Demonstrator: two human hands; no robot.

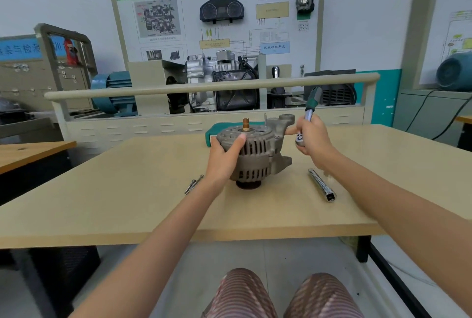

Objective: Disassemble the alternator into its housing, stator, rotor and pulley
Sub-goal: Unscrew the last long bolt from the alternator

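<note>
The alternator (255, 154) stands in the middle of the tan table (127, 202). Its dark pulley (248, 184) is at the bottom, touching the table, and a small brass shaft end (246, 123) sticks up from the top.

The left hand (224, 159) holds the alternator on its left side. The fingers wrap around the gray body and the thumb lies across the top edge.

The right hand (313, 138) is just to the right of the alternator, next to its top mounting ear (284, 119). This hand is closed tight around a ratchet wrench (310, 110). The green handle points up and away from the alternator.

A shiny extension bar (321, 184) lies on the table to the right of the alternator. Two long bolts (194, 184) lie to its left. A green case (210, 136) sits right behind the alternator.
</note>
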